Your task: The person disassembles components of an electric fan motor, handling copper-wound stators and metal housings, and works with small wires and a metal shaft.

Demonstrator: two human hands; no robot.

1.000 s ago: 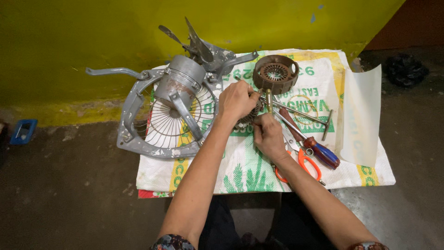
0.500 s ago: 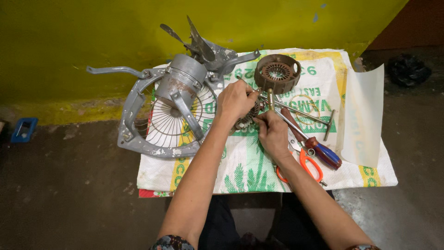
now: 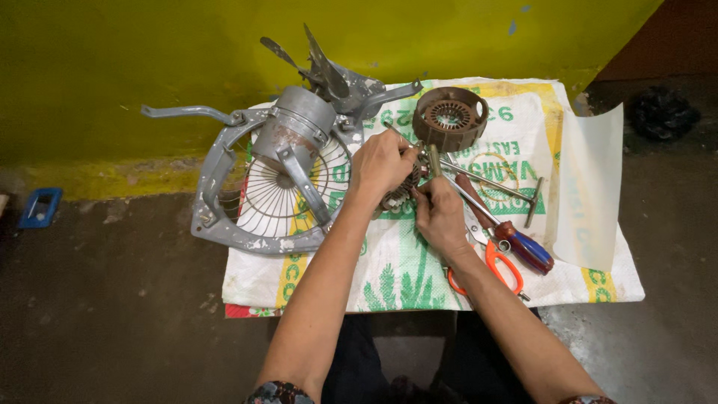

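Person is working over a printed white woven sack [image 3: 419, 254], beside a grey metal fan frame with wire guard [image 3: 262, 187]. Left hand [image 3: 381, 164] is gripping a small dark round motor part [image 3: 400, 191] — right hand [image 3: 441, 217] is pinching its edge, fingers narrow. Keeping the part steady in both hands looks wise.

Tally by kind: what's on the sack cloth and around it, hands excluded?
Fan frame with wire guard: 1
Fan blade: 1
Round brown motor housing: 1
Small motor part held in both hands: 1
T-handle metal rod: 1
Screwdriver, red and blue handle: 1
Orange-handled scissors: 1
Blue object on the floor: 1
Total: 8
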